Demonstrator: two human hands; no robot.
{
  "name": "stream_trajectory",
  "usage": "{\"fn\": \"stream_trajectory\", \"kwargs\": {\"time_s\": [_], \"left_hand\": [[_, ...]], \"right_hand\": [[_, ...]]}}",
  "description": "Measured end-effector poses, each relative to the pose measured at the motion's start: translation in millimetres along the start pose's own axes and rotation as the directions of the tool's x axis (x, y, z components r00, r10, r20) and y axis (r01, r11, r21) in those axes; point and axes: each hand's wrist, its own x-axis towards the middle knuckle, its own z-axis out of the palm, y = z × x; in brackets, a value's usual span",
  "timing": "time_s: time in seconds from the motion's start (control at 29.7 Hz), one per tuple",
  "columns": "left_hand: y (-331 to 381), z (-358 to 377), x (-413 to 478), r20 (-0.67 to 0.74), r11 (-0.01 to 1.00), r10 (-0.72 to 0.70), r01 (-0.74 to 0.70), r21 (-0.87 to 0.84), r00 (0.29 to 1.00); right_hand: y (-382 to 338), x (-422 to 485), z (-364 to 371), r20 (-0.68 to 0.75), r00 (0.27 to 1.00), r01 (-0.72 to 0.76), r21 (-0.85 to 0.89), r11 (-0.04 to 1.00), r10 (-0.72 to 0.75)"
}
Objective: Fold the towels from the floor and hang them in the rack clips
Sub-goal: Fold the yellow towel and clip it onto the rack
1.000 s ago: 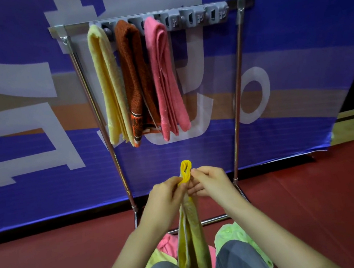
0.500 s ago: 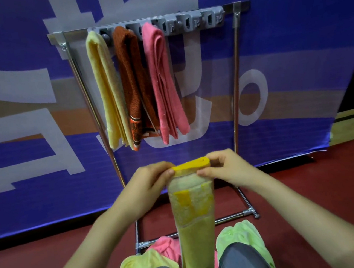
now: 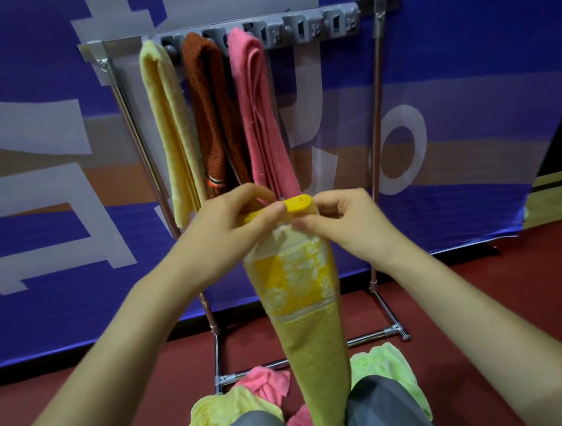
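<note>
Pale yellow towel [image 3: 172, 130] is hanging at the left of the rack [image 3: 378, 110], with a brown towel [image 3: 213, 114] and a pink towel [image 3: 258, 108] hanging just beside it from the grey clips [image 3: 302, 29]. Below them, the left hand [image 3: 225, 234] is pinching the top fold of a mustard towel [image 3: 307, 316] between thumb and curled fingers. The right hand [image 3: 341, 222] is pinching the same fold from the other side. The mustard towel is hanging down between the person's knees. On the red floor [image 3: 532, 287], a crumpled yellow towel [image 3: 221, 421], a crumpled pink towel [image 3: 262, 383] and a crumpled green towel [image 3: 384, 360] are lying.
</note>
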Motion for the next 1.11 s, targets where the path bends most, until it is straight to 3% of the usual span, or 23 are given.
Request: {"fn": "stream_trajectory", "kwargs": {"time_s": [0.2,0.47,0.57,0.77,0.88,1.04,1.11], "left_hand": [[3.9,10.1,3.2,0.062,0.99,0.065,-0.073,0.123,0.996],[4.4,14.3,-2.3,0.037,0.971,0.095,-0.101,0.215,0.995],[8.6,6.4,0.7,-0.038,0.972,0.127,-0.117,0.206,0.991],[24.0,-23.9,13.0,-0.08,0.942,0.185,-0.154,0.297,0.979],[23.8,-44.8,15.5,-0.096,0.938,0.173,-0.134,0.32,0.98],[7.1,-69.1,11.9,-0.146,0.911,0.118,-0.049,0.41,0.982],[-9.1,-75.7,8.0,-0.206,0.891,0.085,0.019,0.454,0.975]], "right_hand": [[4.7,-5.3,9.6,0.081,0.996,-0.04,-0.05,0.998,0.044],[27.7,-23.6,16.7,0.142,0.977,-0.174,0.113,0.978,0.157],[59.6,-41.0,21.0,0.27,0.921,-0.323,0.128,0.938,0.28],[116.7,-66.0,39.2,0.375,0.795,-0.526,0.035,0.85,0.477],[136.1,-66.0,53.8,0.376,0.764,-0.555,-0.031,0.831,0.524],[147.1,-64.3,66.2,0.314,0.78,-0.577,0.025,0.817,0.541],[143.1,-60.0,64.7,0.353,0.779,-0.556,0.01,0.831,0.518]]}}
